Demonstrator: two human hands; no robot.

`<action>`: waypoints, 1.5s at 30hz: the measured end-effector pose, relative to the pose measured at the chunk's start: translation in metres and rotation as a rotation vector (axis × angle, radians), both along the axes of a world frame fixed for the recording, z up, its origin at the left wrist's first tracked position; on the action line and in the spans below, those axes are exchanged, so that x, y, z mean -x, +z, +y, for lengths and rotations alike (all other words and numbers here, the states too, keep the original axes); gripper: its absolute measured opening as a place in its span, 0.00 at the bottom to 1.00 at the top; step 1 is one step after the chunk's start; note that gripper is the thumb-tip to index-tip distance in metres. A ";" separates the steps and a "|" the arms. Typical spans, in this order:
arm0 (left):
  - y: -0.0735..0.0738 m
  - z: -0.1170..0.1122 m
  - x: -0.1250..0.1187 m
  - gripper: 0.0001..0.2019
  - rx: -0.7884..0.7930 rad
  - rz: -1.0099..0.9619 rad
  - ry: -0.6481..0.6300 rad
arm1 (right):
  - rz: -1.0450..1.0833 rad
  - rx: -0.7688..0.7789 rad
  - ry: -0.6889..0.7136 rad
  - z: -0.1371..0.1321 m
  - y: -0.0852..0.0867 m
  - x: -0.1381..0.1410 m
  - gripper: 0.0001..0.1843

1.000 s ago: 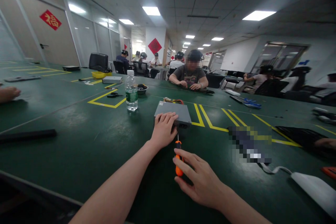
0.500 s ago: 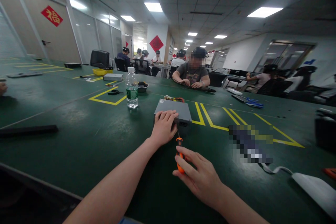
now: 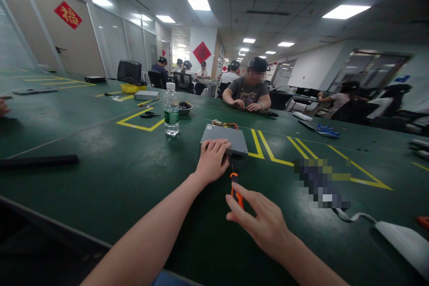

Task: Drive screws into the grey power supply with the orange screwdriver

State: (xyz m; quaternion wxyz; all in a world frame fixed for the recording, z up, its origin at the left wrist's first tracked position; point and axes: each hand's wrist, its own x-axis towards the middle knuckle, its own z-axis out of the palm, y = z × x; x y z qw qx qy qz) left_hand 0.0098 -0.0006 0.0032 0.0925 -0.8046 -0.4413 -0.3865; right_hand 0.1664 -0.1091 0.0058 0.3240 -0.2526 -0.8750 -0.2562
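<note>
A grey metal box with a bundle of coloured wires at its far side, like a computer power supply [image 3: 231,136], lies on the green table [image 3: 140,205]. Across its near left corner rests my left hand [image 3: 212,159], fingers over the top and thumb down the near side, gripping it. My right hand [image 3: 259,214] holds an orange and black screwdriver [image 3: 236,192] between thumb and fingertips. The screwdriver's shaft points away from me at the box's near face; whether its tip touches a screw is too small to tell.
A water bottle [image 3: 171,111] stands left of the box, with a metal bowl [image 3: 185,108] behind it. To the right lie a blurred-out dark object [image 3: 318,183] and a white item [image 3: 402,243] on a cord. Across the table sits a person [image 3: 250,91].
The whole view has shifted slightly. My right fingers have changed position on the screwdriver handle, with thumb and forefinger a little further apart. My left hand keeps its place on the box.
</note>
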 end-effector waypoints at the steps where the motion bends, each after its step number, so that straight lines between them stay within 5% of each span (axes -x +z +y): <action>1: 0.000 0.000 0.000 0.18 0.000 0.000 0.000 | -0.018 0.022 -0.013 -0.001 0.000 0.000 0.14; 13: 0.000 0.000 0.000 0.19 0.006 0.007 -0.011 | 0.114 0.095 0.055 0.000 0.000 0.003 0.08; 19: -0.002 0.001 0.000 0.19 -0.003 0.008 -0.009 | -0.049 0.201 -0.021 -0.007 0.002 0.005 0.17; 28: -0.001 0.001 0.000 0.19 -0.001 0.012 -0.016 | 0.098 0.091 0.045 -0.001 -0.002 0.003 0.07; 33: 0.000 0.000 0.001 0.19 0.012 0.010 -0.013 | 0.022 0.200 -0.019 -0.008 0.001 0.001 0.16; 45: -0.001 0.000 -0.003 0.17 -0.001 0.002 0.025 | -0.101 -0.142 -0.157 -0.004 0.009 0.010 0.10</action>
